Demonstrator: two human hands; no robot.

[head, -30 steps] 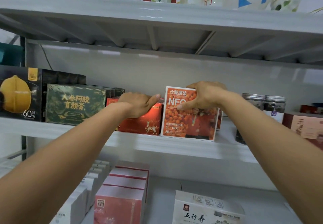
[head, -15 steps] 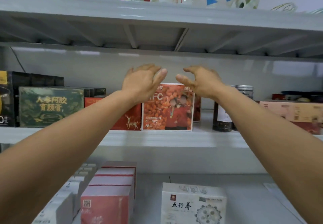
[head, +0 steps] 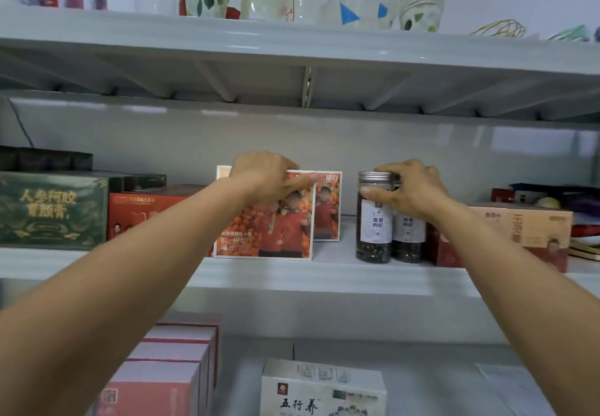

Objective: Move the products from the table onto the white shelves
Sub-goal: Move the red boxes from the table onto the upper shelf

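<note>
Hooking my left hand (head: 267,178) over the orange box (head: 259,232) steadies it; my right hand (head: 414,190) grasps the jar (head: 373,224), probably to straighten it.

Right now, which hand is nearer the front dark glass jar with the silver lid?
Right. The right hand grips the front dark glass jar at its silver lid; the left hand holds the orange cardboard box, left of the jar.

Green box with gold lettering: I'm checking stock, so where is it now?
In the head view, the green box stands at the far left of the middle shelf, beside a red box on its right.
</note>
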